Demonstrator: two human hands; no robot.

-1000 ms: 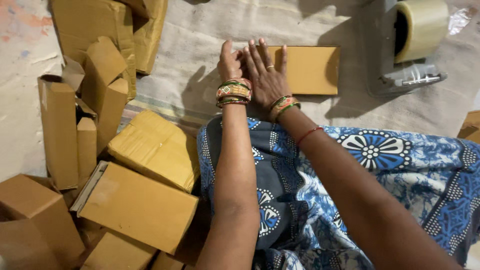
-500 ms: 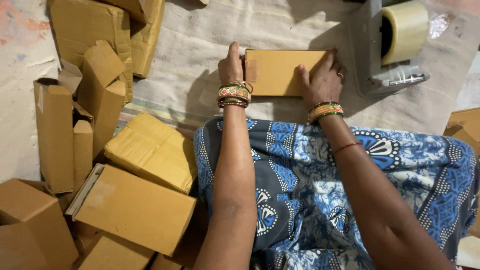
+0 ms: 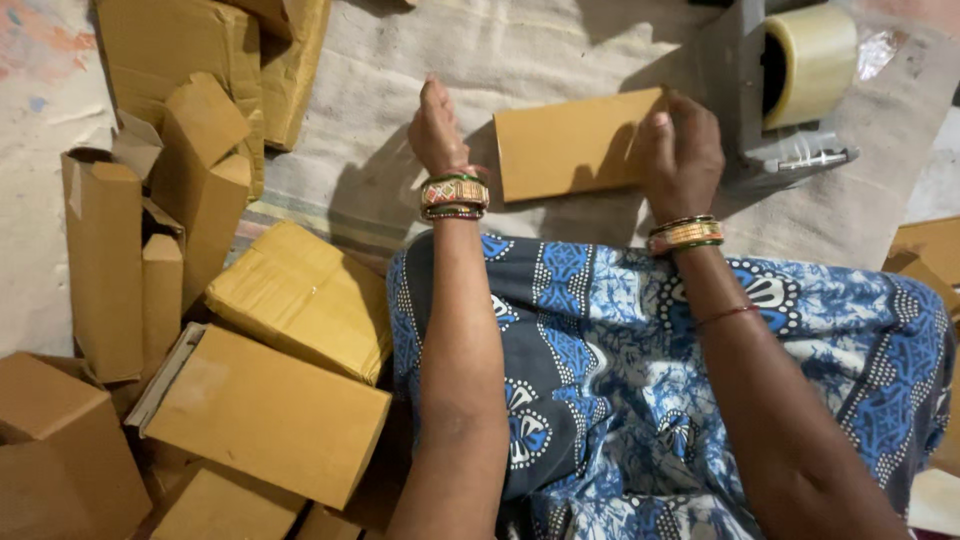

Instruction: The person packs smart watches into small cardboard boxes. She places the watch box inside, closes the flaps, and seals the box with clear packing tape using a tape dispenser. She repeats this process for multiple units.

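One flat brown cardboard box (image 3: 570, 145) lies on the beige cloth (image 3: 560, 45) at 12 o'clock from the lap. Right hand (image 3: 683, 150) grips its right end, fingers curled over the edge. Left hand (image 3: 435, 125) hovers just off its left end, fingers together, holding nothing, not touching. Tape dispenser (image 3: 790, 90) with a clear roll stands at 2 o'clock, near the right hand. Assembled brown cartons (image 3: 270, 410), plain, no labels visible, are piled from 7 to 10 o'clock; upright narrow ones (image 3: 105, 260) at 9 o'clock.
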